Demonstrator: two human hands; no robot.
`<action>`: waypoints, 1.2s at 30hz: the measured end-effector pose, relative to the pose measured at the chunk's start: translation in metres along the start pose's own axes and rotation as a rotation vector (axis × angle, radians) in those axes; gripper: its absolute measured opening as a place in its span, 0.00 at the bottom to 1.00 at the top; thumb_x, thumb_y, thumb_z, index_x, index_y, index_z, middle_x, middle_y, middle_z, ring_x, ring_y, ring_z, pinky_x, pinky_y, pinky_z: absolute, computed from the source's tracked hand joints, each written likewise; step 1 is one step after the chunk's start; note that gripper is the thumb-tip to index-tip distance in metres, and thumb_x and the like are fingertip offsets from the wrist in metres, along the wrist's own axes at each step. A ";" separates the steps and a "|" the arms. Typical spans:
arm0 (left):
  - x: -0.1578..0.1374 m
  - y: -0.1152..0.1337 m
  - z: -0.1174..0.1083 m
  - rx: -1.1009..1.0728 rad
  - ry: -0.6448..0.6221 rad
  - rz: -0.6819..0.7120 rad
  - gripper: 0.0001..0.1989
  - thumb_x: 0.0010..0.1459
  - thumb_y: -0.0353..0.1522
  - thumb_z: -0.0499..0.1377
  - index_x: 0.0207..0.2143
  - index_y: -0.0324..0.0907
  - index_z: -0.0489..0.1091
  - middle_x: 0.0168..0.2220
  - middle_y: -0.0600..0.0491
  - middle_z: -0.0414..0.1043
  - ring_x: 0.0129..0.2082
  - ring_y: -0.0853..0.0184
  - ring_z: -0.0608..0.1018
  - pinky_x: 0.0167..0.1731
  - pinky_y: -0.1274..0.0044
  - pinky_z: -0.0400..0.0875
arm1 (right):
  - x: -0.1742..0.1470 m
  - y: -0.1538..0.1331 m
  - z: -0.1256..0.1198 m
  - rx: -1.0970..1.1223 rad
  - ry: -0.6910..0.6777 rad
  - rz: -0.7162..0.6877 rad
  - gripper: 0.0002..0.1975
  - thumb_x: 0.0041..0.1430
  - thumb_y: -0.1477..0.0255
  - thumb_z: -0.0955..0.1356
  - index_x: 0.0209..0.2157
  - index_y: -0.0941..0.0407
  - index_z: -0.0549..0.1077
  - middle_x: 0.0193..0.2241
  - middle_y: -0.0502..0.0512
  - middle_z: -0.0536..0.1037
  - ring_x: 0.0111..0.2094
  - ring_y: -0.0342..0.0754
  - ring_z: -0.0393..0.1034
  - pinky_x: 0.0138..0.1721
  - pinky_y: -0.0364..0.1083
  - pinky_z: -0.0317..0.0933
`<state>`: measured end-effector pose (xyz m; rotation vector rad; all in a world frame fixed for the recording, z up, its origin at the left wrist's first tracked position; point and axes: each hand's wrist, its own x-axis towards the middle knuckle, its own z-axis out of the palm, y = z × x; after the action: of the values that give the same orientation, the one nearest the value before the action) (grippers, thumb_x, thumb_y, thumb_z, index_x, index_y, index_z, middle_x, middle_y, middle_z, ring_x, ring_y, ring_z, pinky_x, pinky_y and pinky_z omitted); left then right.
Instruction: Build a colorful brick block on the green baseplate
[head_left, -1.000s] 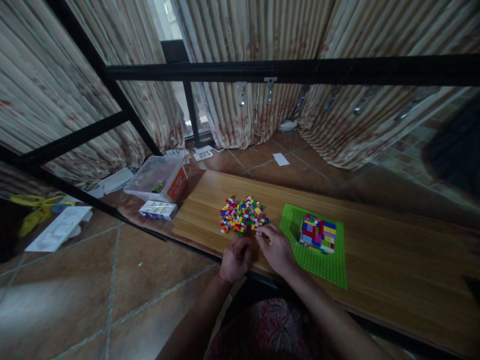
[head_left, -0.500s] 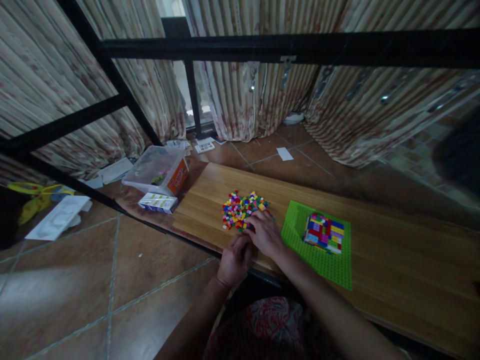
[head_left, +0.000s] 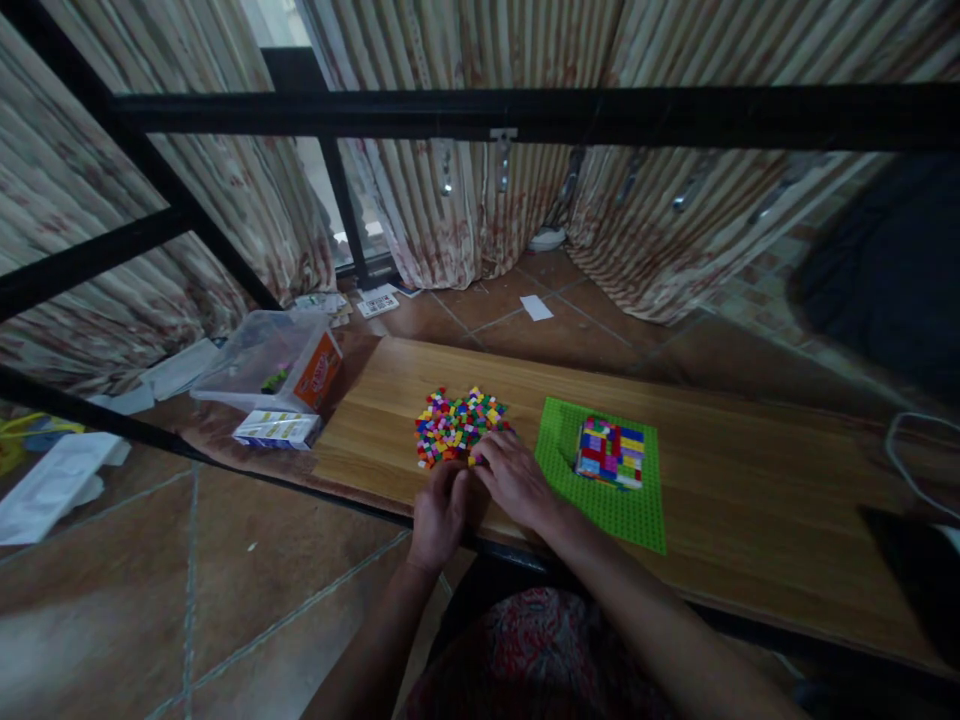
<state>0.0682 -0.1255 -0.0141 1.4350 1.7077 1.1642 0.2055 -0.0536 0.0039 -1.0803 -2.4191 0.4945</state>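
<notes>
A pile of small, mixed-colour toy bricks lies on the wooden tabletop. At its near edge, my left hand is closed, thumb and fingers together. My right hand reaches in beside it, fingers bent down and pinched at the pile's front. The fingertips of both hands almost meet near a yellow brick; what they hold is too small to make out. Right of my hands is a green studded baseplate, bearing a multicoloured block of joined bricks.
A clear plastic bin with an orange label stands left of the table, behind a small white-and-blue box. A black metal rail crosses above. At the table's right are a dark flat object and a white cable.
My view has turned to the right, so the table and bin appear farther left, and the cable has come into sight. Both hands stay close together at the pile's near edge.
</notes>
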 end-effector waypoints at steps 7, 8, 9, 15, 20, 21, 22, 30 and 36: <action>0.006 0.002 -0.011 -0.225 -0.181 -0.131 0.16 0.58 0.44 0.57 0.32 0.40 0.71 0.26 0.55 0.71 0.27 0.71 0.72 0.27 0.80 0.66 | -0.014 -0.011 -0.001 0.365 0.017 0.104 0.07 0.56 0.80 0.67 0.32 0.53 0.72 0.33 0.51 0.75 0.37 0.45 0.70 0.40 0.44 0.63; 0.006 0.003 -0.012 -0.279 -0.193 -0.168 0.16 0.56 0.44 0.59 0.32 0.39 0.70 0.25 0.56 0.70 0.25 0.72 0.71 0.26 0.81 0.65 | -0.016 -0.012 0.001 0.459 0.044 0.152 0.06 0.55 0.79 0.68 0.32 0.53 0.73 0.32 0.50 0.76 0.36 0.45 0.71 0.39 0.44 0.63; 0.007 0.003 -0.013 -0.332 -0.204 -0.205 0.16 0.55 0.44 0.60 0.32 0.39 0.69 0.24 0.57 0.68 0.23 0.73 0.69 0.24 0.81 0.64 | -0.017 -0.013 0.004 0.550 0.068 0.204 0.05 0.55 0.78 0.69 0.31 0.53 0.73 0.31 0.49 0.76 0.34 0.45 0.71 0.38 0.44 0.64; 0.009 0.003 -0.018 -0.476 -0.248 -0.322 0.17 0.52 0.43 0.63 0.33 0.40 0.67 0.24 0.59 0.67 0.22 0.75 0.67 0.22 0.83 0.62 | -0.019 -0.019 0.017 0.867 0.144 0.376 0.02 0.53 0.74 0.69 0.31 0.54 0.75 0.29 0.48 0.79 0.32 0.44 0.73 0.36 0.43 0.66; 0.011 0.005 -0.021 -0.510 -0.329 -0.332 0.15 0.54 0.42 0.63 0.33 0.39 0.65 0.22 0.59 0.64 0.20 0.77 0.64 0.20 0.84 0.58 | -0.019 -0.022 0.016 0.916 0.137 0.401 0.04 0.53 0.75 0.68 0.30 0.54 0.76 0.27 0.48 0.79 0.30 0.44 0.74 0.35 0.43 0.67; 0.011 0.006 -0.021 -0.517 -0.336 -0.334 0.15 0.54 0.41 0.63 0.32 0.39 0.65 0.22 0.59 0.64 0.21 0.77 0.64 0.20 0.84 0.58 | -0.019 -0.022 0.016 0.925 0.130 0.397 0.04 0.53 0.75 0.68 0.30 0.54 0.76 0.27 0.48 0.79 0.30 0.44 0.74 0.35 0.44 0.67; 0.011 0.007 -0.022 -0.527 -0.337 -0.337 0.15 0.54 0.41 0.63 0.33 0.39 0.65 0.22 0.59 0.64 0.21 0.77 0.65 0.20 0.84 0.58 | -0.020 -0.021 0.017 0.933 0.124 0.391 0.04 0.53 0.75 0.68 0.30 0.54 0.76 0.27 0.49 0.79 0.30 0.45 0.74 0.35 0.44 0.67; 0.010 0.008 -0.022 -0.549 -0.330 -0.349 0.17 0.51 0.42 0.65 0.33 0.39 0.66 0.21 0.59 0.65 0.21 0.76 0.66 0.21 0.83 0.59 | -0.025 -0.013 0.025 0.989 0.072 0.415 0.06 0.51 0.72 0.69 0.33 0.56 0.77 0.30 0.51 0.81 0.32 0.46 0.75 0.38 0.46 0.68; 0.010 0.004 -0.025 -0.580 -0.359 -0.357 0.17 0.51 0.42 0.65 0.33 0.39 0.66 0.21 0.59 0.66 0.20 0.77 0.66 0.22 0.83 0.60 | -0.026 -0.013 0.023 0.985 0.075 0.394 0.06 0.52 0.72 0.69 0.33 0.56 0.77 0.31 0.51 0.81 0.33 0.46 0.75 0.39 0.46 0.68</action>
<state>0.0461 -0.1213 0.0008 0.8726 1.1790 1.0130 0.2004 -0.0849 -0.0153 -1.0351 -1.5103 1.5194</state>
